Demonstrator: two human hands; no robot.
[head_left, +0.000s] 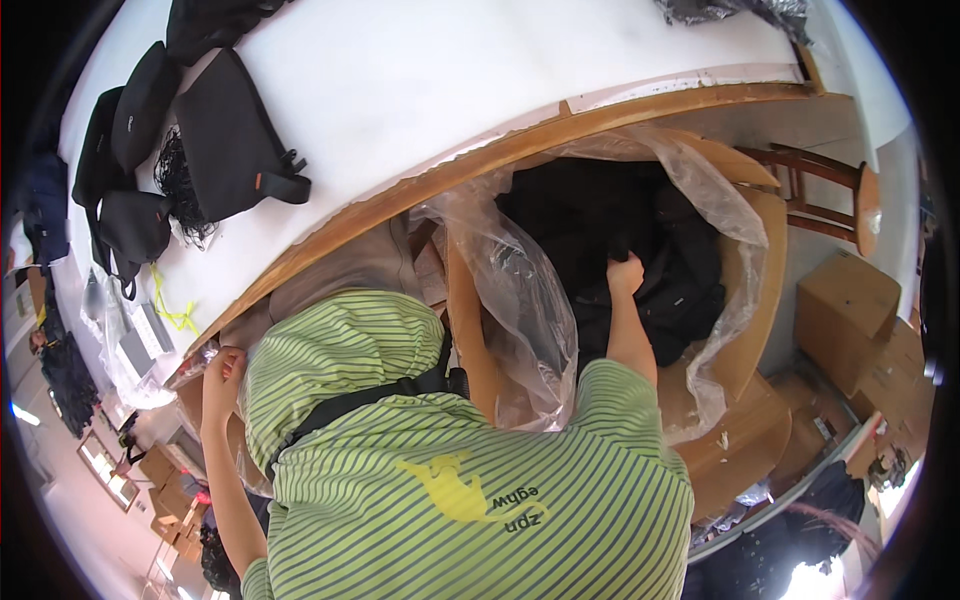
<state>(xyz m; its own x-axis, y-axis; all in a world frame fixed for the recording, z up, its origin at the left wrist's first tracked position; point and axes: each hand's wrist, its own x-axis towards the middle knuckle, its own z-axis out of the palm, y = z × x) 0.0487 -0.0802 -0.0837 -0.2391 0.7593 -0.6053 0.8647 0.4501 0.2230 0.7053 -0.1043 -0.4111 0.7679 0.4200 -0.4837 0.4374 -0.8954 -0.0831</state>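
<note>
My right hand [626, 273] reaches into a large cardboard box [762, 300] on my right. Its fingers are closed on a black bag [621, 246] at the top of a heap of black fabric goods [580, 215]; the lower part of that bag merges into the heap. Clear plastic film [510, 290] lines the box and folds out over its rim. At the left, my left hand [226, 372] is by the table's wooden edge [290, 262], next to crumpled clear plastic. Its fingers are curled, and what they hold, if anything, cannot be made out.
Several black bags [232, 140] lie at the far left of the white table [400, 90], with black cords [180, 185] and a yellow-green string [176, 312] near them. A wooden stool [865, 205] and closed cartons [845, 310] stand right of the open box.
</note>
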